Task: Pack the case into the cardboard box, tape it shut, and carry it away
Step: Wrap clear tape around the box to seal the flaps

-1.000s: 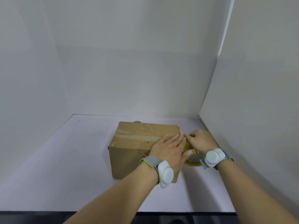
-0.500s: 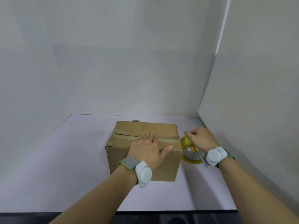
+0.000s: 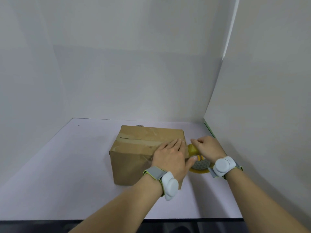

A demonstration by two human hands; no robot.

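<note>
a closed cardboard box sits just below the middle of the frame on a pale tabletop, its flaps folded flat and a band of clear tape running along the centre seam. the left hand lies flat on the box's right end, fingers straight and together and pointing toward the far right corner, the thumb splayed off the right edge toward the tape roll. the right hand is curled over the top of that yellowish roll, which stands on edge just beside the box's right side; the fingers are bent around the roll's upper rim, holding it. both wrists carry white pods on grey straps.

the case itself cannot be seen; the box is shut over whatever it holds. a small dark slit shows in the seam toward the box's left end.

to the left of the box, a broad stretch of tabletop runs toward the left wall, and a strip of surface lies between the box's near face and the dark front edge at the bottom of the frame. behind the box, a narrower strip separates it from the back wall, where a small grey object pokes up just past the box's far edge, too hidden to identify. on the right, the roll and right hand fill most of the gap before the right wall, whose foot shows a thin green strip.
</note>
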